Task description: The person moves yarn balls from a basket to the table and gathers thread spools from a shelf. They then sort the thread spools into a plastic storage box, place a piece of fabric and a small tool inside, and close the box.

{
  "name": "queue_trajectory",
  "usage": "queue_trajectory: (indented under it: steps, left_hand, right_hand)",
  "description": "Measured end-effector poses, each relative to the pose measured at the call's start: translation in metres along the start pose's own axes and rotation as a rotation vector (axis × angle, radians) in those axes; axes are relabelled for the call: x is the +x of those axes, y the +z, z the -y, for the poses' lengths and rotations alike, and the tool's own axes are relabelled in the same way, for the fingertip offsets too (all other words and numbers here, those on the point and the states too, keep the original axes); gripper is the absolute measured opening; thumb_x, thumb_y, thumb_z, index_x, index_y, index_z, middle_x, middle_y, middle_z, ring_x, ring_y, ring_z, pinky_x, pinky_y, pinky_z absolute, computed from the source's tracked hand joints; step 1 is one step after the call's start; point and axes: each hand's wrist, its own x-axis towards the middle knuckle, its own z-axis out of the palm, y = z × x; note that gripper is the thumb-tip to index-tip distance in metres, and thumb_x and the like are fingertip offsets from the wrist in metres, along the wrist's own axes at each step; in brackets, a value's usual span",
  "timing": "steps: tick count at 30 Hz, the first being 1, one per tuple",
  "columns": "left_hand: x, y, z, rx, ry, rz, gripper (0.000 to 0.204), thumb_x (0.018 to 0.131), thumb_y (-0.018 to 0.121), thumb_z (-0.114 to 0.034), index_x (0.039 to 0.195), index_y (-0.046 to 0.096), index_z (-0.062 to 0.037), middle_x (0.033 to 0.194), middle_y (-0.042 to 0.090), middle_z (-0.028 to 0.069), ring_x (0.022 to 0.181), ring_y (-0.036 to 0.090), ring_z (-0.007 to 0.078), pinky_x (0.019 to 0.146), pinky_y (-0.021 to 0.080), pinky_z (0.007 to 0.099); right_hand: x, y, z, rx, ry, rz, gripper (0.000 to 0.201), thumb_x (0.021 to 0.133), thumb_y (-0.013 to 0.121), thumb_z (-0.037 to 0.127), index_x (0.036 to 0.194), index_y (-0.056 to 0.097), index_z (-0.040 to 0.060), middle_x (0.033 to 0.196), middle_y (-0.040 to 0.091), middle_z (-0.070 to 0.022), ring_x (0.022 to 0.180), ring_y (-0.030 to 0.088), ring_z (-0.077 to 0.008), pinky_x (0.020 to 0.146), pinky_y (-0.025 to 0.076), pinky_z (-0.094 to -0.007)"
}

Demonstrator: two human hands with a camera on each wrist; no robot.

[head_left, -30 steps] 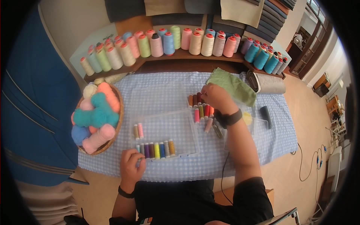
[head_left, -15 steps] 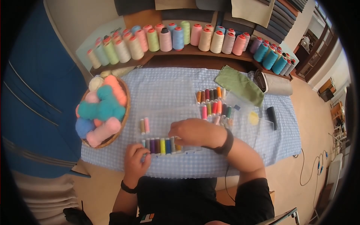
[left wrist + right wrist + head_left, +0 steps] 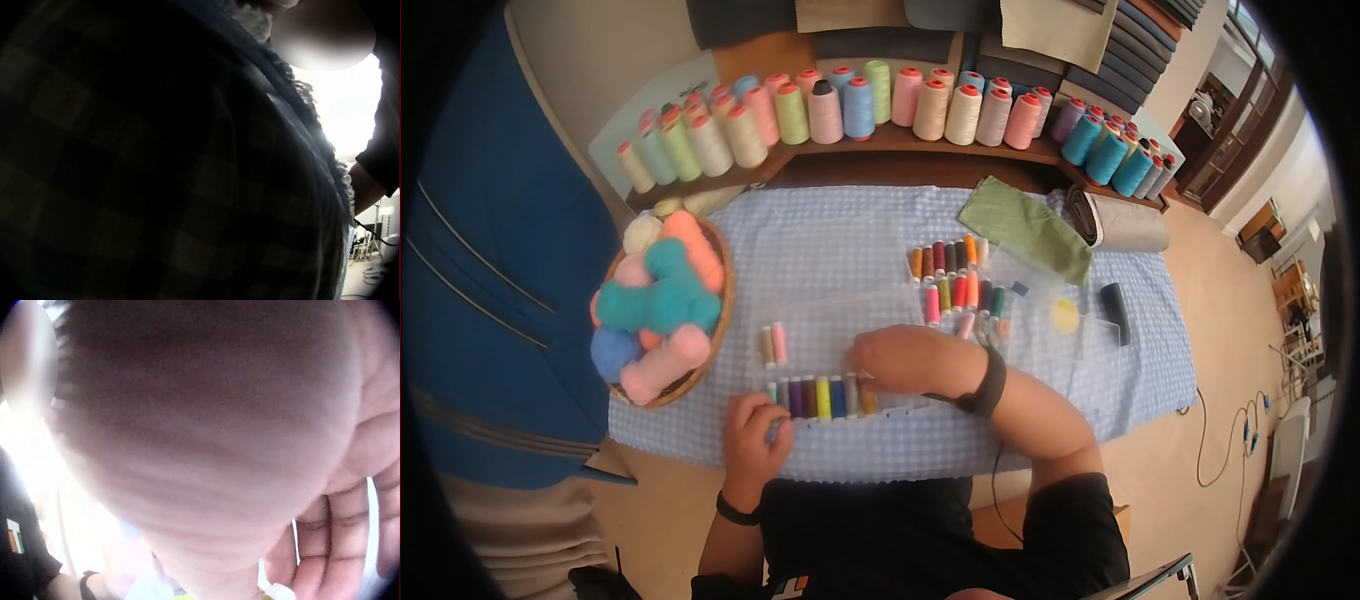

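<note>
In the head view my left hand [image 3: 752, 440] grips the front left edge of a clear plastic box [image 3: 900, 408] with curled fingers. My right hand [image 3: 912, 362] is over the right end of the box's front row of thread spools [image 3: 823, 398], fingertips pointing down and partly hidden. The right wrist view shows its fingers bent beside a pale spool end [image 3: 279, 591], which they appear to pinch. Two spools, tan and pink [image 3: 778, 343], stand apart at the box's left side. Cloth [image 3: 137, 156] fills most of the dark left wrist view.
Several coloured spools [image 3: 950, 258] lie in rows right of the box, near another clear case [image 3: 1050, 345]. A yarn basket [image 3: 722, 330] sits at left, green cloth [image 3: 1030, 225] and a grey roll [image 3: 1125, 222] at back right, a dark spool [image 3: 1115, 312] at right. Cones [image 3: 858, 108] line the shelf.
My right hand has come from the rows of loose spools, left and toward me, to the box's front row, where it stays over the last half second. My left hand keeps its place.
</note>
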Motion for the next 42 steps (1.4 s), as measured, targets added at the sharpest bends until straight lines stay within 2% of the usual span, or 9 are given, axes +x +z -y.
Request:
queue_trajectory:
  steps: [5,14,17,19,21,24,31,37,42]
  left_hand:
    - [0.0,0.0,0.0,0.002,0.001,0.003,0.008,0.086,0.071,-0.007,0.093,0.07,-0.002,0.104,0.062,0.0126,0.097,0.06,0.0325,0.086,0.051,0.0428]
    - [-0.001,0.001,-0.001,0.007,-0.008,-0.001,0.008,0.086,0.071,-0.006,0.093,0.069,-0.0023,0.104,0.062,0.0124,0.097,0.06,0.0324,0.086,0.051,0.0432]
    - [-0.001,0.001,0.0,0.0,-0.003,-0.002,0.008,0.086,0.07,-0.006,0.093,0.069,-0.0024,0.103,0.062,0.0126,0.097,0.06,0.0327,0.086,0.051,0.0435]
    - [-0.001,0.001,-0.001,0.0,-0.01,-0.004,0.008,0.086,0.07,-0.006,0.093,0.069,-0.0024,0.103,0.062,0.0128,0.097,0.06,0.0329,0.086,0.051,0.0436]
    - [-0.002,0.002,0.001,0.002,-0.001,-0.015,0.011,0.083,0.073,-0.006,0.094,0.071,-0.0042,0.104,0.063,0.0119,0.096,0.061,0.0341,0.085,0.051,0.0442]
    - [-0.001,0.004,0.002,-0.003,0.004,-0.005,0.012,0.082,0.074,-0.005,0.094,0.071,-0.0047,0.104,0.063,0.0117,0.095,0.061,0.0349,0.084,0.051,0.0446]
    - [-0.001,0.002,0.0,0.004,0.001,-0.011,0.012,0.082,0.073,-0.004,0.094,0.07,-0.0036,0.104,0.063,0.0129,0.096,0.061,0.0355,0.085,0.051,0.0445]
    - [0.0,0.002,-0.001,0.007,0.006,-0.017,0.012,0.083,0.073,-0.004,0.095,0.071,-0.0032,0.104,0.063,0.0129,0.095,0.061,0.0352,0.084,0.051,0.0436]
    - [0.0,0.002,-0.001,0.011,0.005,-0.018,0.012,0.083,0.073,-0.004,0.094,0.071,-0.0036,0.104,0.064,0.0124,0.096,0.061,0.0347,0.084,0.051,0.0435]
  right_hand:
    - [-0.003,-0.006,0.0,0.188,-0.086,-0.071,0.022,0.091,0.074,0.013,0.11,0.067,0.002,0.105,0.07,-0.0164,0.099,0.07,-0.0394,0.088,0.056,-0.046]
    - [-0.003,-0.013,0.004,0.189,-0.127,-0.073,0.021,0.094,0.075,0.014,0.106,0.063,0.0023,0.102,0.07,-0.0154,0.094,0.071,-0.035,0.084,0.056,-0.0439]
    - [-0.033,-0.059,0.008,0.265,-0.09,-0.228,0.018,0.095,0.074,0.01,0.107,0.062,0.003,0.1,0.07,-0.0128,0.091,0.073,-0.0284,0.08,0.057,-0.0409]
    - [-0.065,-0.094,0.009,0.217,0.067,-0.41,0.015,0.095,0.075,0.008,0.104,0.064,0.0027,0.098,0.07,-0.0107,0.089,0.073,-0.023,0.079,0.058,-0.0364]
    - [-0.092,-0.111,0.0,0.209,0.117,-0.598,0.016,0.091,0.078,0.011,0.1,0.068,0.0025,0.095,0.072,-0.013,0.087,0.073,-0.0286,0.078,0.057,-0.0398]
    - [-0.112,-0.118,-0.024,0.11,0.296,-0.679,0.016,0.091,0.079,0.013,0.098,0.071,0.0014,0.093,0.073,-0.0123,0.085,0.073,-0.0264,0.078,0.057,-0.0381]
    - [-0.104,-0.108,-0.075,0.07,0.572,-0.544,0.02,0.088,0.08,0.018,0.097,0.076,0.0006,0.09,0.077,-0.0141,0.085,0.074,-0.0289,0.077,0.056,-0.0398]
    - [-0.085,-0.092,-0.079,0.165,0.469,-0.317,0.024,0.087,0.078,0.024,0.094,0.078,0.0005,0.087,0.077,-0.0135,0.082,0.073,-0.0264,0.075,0.055,-0.0381]
    - [-0.067,-0.083,-0.049,0.2,0.566,-0.16,0.025,0.086,0.076,0.025,0.094,0.08,0.0024,0.086,0.077,-0.0141,0.078,0.073,-0.0284,0.073,0.054,-0.0396]
